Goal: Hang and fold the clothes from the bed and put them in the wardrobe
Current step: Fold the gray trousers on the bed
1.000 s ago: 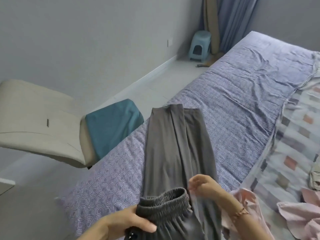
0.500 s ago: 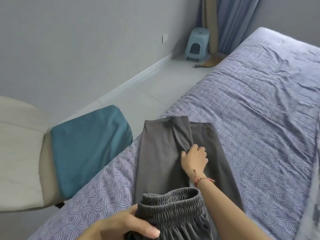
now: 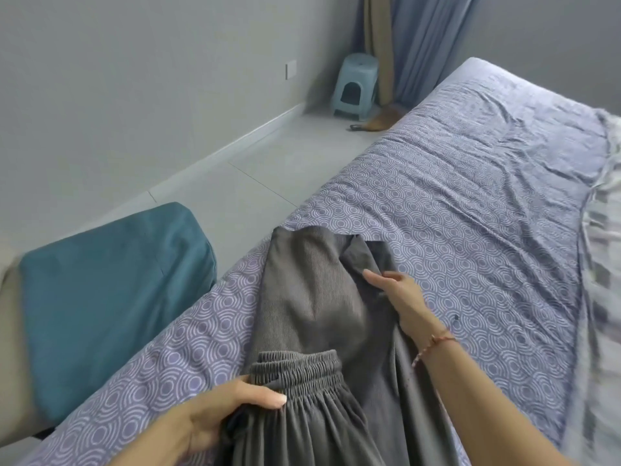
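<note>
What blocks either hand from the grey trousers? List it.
Nothing visible. The left hand grips the elastic waistband of the grey pleated fabric trousers, and the right hand pinches a leg fold. The wardrobe is out of view.

This is a bedroom in a home. A wide bed (image 3: 470, 203) with a lilac sheet printed in circles fills the picture from 6 o'clock to 2 o'clock. A pale blanket (image 3: 605, 270), blurred here, lies along its edge at 3 o'clock. Grey trousers (image 3: 302, 297) lie spread on the sheet at 6 o'clock. At 12 o'clock long blue and tan curtains (image 3: 423, 45) hang down to the floor (image 3: 275, 169), and a small pale-blue plastic stool (image 3: 354, 85) stands just beside them. The floor is of grey tiles, and a white skirting board (image 3: 235, 142) runs along a plain grey wall (image 3: 134, 79), which carries a socket plate (image 3: 291, 69) at 11 o'clock. At 9 o'clock a beige chair (image 3: 13, 331) holds a teal cushion (image 3: 111, 290), close to the bed.
</note>
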Demonstrator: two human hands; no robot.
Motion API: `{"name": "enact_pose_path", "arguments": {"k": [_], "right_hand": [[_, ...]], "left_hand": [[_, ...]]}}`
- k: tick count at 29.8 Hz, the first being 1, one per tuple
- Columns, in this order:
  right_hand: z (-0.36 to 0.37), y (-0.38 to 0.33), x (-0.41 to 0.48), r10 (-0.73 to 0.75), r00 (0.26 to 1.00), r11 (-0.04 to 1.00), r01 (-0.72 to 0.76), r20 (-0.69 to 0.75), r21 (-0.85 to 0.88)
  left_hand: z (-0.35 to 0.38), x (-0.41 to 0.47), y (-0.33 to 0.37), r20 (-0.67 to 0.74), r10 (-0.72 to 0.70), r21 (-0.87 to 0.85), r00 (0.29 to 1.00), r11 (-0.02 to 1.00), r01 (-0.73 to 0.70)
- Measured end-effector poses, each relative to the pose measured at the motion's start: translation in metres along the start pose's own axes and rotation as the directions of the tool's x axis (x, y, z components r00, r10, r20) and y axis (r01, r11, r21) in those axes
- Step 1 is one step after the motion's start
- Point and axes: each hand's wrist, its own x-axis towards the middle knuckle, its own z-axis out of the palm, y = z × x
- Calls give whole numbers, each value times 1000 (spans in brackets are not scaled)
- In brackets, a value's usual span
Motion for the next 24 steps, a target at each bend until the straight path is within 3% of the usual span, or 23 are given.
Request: {"name": "enact_pose_path", "arguments": {"k": [4, 6, 7, 9, 10, 11, 14, 16, 18, 19, 24], "right_hand": [[15, -23, 1, -173, 985, 965, 171, 9, -198], [9, -26, 8, -269, 963, 939, 261, -8, -223], [5, -24, 14, -297, 953, 933, 276, -64, -230], [-8, -21, 28, -270, 939, 956, 236, -214, -171], [-13, -19, 31, -226, 936, 969, 188, -269, -160], [-17, -15, 34, -184, 936, 979, 147, -299, -142], [-23, -10, 42, -50, 969, 993, 24, -241, -112], [-28, -11, 43, 69, 997, 998, -69, 19, 3], [-31, -15, 41, 90, 960, 996, -93, 267, -1], [-30, -18, 39, 87, 943, 996, -94, 322, 6], [-26, -22, 41, -26, 957, 921, -89, 288, 380]], "left_hand": [[-3, 4, 24, -10, 40, 56, 999, 998, -40], [-11, 10, 45, -181, 169, 169, 969, 976, -139], [-17, 18, 57, -347, 260, 219, 901, 957, -191], [-31, 41, 81, -604, 402, 381, 688, 904, -193], [-37, 51, 92, -653, 425, 447, 627, 884, -135], [-40, 64, 101, -661, 431, 485, 614, 870, -88], [-48, 94, 124, -585, 318, 288, 746, 941, -176], [-45, 99, 135, -514, 240, 165, 823, 970, -180], [-39, 103, 143, -450, 200, 119, 870, 979, -163], [-35, 104, 144, -403, 171, 75, 899, 985, -153], [-24, 116, 139, -276, 166, -136, 947, 968, -209]]}}
